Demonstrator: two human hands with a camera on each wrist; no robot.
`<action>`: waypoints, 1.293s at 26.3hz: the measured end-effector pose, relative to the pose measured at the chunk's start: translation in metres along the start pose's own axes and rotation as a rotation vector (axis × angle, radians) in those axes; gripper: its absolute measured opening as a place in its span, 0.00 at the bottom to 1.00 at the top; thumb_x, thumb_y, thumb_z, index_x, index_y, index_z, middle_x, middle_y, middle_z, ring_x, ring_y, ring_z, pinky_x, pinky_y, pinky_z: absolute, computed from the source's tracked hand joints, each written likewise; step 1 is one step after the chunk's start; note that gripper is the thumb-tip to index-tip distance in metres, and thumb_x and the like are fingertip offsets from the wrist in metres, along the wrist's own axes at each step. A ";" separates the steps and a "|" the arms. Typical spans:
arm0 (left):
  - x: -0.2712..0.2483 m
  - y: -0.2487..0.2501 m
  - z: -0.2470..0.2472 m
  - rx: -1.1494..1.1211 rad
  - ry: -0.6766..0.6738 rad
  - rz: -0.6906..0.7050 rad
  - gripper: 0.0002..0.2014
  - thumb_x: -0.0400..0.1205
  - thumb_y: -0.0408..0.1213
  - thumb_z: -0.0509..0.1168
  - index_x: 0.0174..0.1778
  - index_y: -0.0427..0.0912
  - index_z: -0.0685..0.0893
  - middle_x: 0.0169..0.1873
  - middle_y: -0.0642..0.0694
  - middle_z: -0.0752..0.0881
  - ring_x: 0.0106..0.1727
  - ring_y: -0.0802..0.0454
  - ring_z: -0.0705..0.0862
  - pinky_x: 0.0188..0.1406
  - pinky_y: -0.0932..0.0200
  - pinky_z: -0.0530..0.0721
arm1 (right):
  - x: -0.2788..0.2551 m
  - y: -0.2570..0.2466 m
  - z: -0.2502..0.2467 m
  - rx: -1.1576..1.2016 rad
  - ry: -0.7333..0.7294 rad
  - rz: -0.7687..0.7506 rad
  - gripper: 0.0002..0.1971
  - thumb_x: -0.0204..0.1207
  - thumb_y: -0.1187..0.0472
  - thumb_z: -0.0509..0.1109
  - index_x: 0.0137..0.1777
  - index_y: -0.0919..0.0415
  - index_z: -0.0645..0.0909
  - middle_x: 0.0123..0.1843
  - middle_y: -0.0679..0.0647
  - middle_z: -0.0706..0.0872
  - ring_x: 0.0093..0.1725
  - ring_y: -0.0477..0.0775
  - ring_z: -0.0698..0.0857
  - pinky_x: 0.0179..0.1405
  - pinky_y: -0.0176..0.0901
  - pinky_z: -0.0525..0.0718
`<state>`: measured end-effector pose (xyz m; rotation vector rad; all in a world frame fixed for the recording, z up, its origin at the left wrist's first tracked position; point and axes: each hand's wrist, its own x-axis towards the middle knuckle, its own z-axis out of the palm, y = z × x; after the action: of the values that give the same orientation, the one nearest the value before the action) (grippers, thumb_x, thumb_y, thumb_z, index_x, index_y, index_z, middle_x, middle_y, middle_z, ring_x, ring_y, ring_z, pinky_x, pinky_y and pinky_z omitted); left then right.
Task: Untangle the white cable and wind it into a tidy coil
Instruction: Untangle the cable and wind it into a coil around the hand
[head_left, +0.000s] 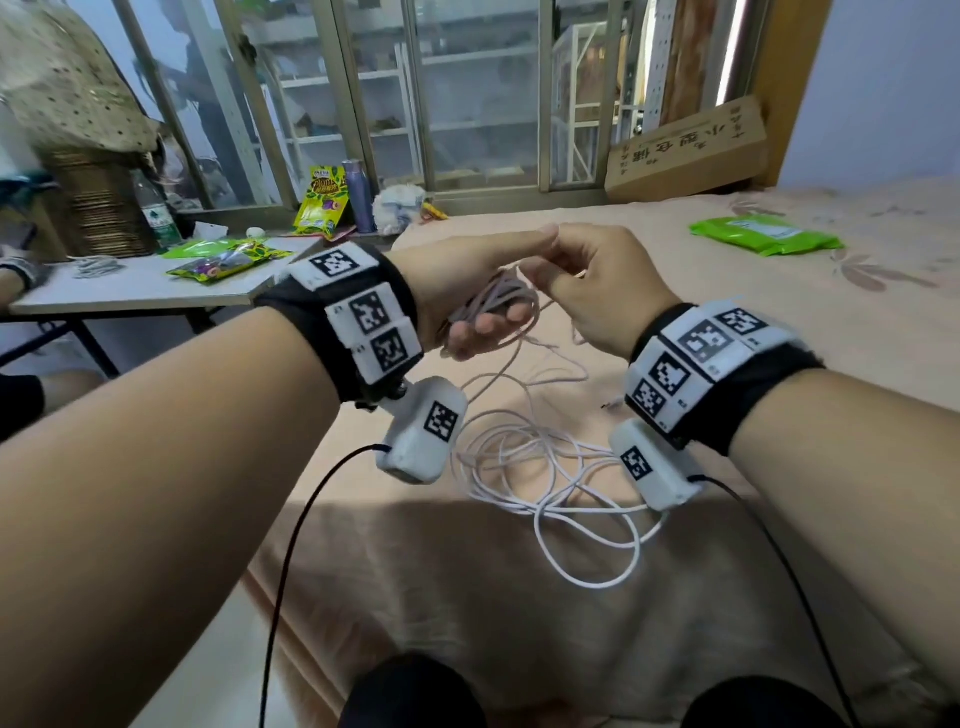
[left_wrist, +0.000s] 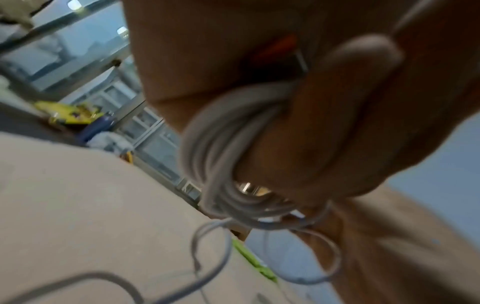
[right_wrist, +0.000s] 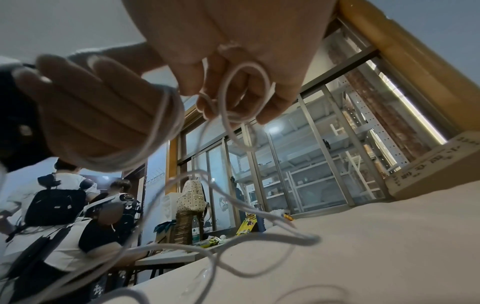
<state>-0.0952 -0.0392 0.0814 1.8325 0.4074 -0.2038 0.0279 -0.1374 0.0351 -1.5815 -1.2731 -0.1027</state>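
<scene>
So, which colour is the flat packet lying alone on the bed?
Bright green packet, with a pale label; the head view shows it best.

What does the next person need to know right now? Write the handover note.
Left hand: holds the part of the white cable already wound, several turns looped around its fingers.
Right hand: pinches a small loop of the loose strand just beside the coil.
Where things are: coil in the left hand, above the bed; the rest of the cable lies in loose overlapping loops on the sheet below the wrists.
Done: the first turns are wound.
Left: feed the remaining slack, freeing any crossings as they come, wind it onto the coil, then tidy the end.
</scene>
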 end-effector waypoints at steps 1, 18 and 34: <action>-0.003 0.000 -0.002 -0.091 -0.091 0.041 0.29 0.80 0.63 0.52 0.25 0.40 0.70 0.11 0.48 0.68 0.07 0.56 0.64 0.12 0.74 0.55 | 0.001 0.002 0.000 0.026 0.001 0.008 0.07 0.78 0.60 0.71 0.43 0.63 0.86 0.39 0.60 0.88 0.37 0.56 0.83 0.43 0.50 0.84; -0.014 0.023 0.001 -0.842 0.219 0.411 0.19 0.86 0.46 0.54 0.29 0.45 0.71 0.18 0.52 0.72 0.17 0.58 0.68 0.17 0.66 0.66 | -0.009 0.001 0.025 0.136 -0.083 0.244 0.20 0.69 0.79 0.57 0.39 0.54 0.81 0.37 0.50 0.85 0.43 0.60 0.86 0.42 0.48 0.86; -0.019 0.027 -0.014 -0.949 0.558 0.555 0.22 0.87 0.45 0.53 0.25 0.45 0.71 0.18 0.51 0.72 0.16 0.56 0.69 0.20 0.65 0.64 | -0.021 0.006 0.011 0.173 -0.037 0.486 0.14 0.80 0.71 0.58 0.49 0.65 0.87 0.28 0.54 0.77 0.12 0.38 0.71 0.12 0.25 0.65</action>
<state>-0.1030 -0.0364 0.1161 0.9610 0.2791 0.7803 0.0183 -0.1419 0.0133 -1.7005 -0.8684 0.3348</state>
